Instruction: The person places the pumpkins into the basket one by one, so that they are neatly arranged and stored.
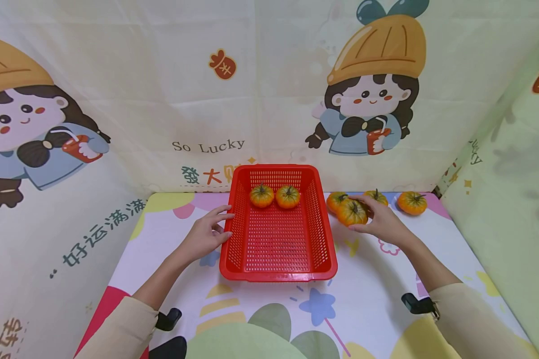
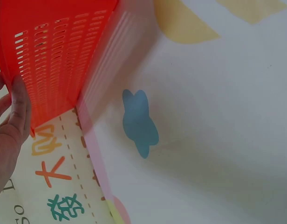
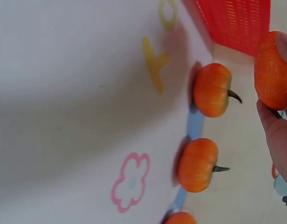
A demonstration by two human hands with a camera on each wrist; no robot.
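My right hand (image 1: 379, 223) holds a small orange-and-green pumpkin (image 1: 352, 213) between thumb and fingers, just right of the red basket (image 1: 278, 275). In the right wrist view this pumpkin (image 3: 273, 77) is raised above the table. My left hand (image 1: 205, 233) touches the basket's left rim with loosely extended fingers; the left wrist view has its fingers (image 2: 18, 107) against the outer wall. Inside the basket, toward the back, two pumpkins (image 1: 262, 196) sit side by side, stems up.
Three more pumpkins stand along the table's back edge right of the basket: one (image 1: 335, 200) partly behind the held one, another (image 1: 377, 196) behind my right hand, and one (image 1: 412, 203) farther right. A printed cloth wall (image 1: 274, 124) rises behind the patterned table (image 1: 161, 279).
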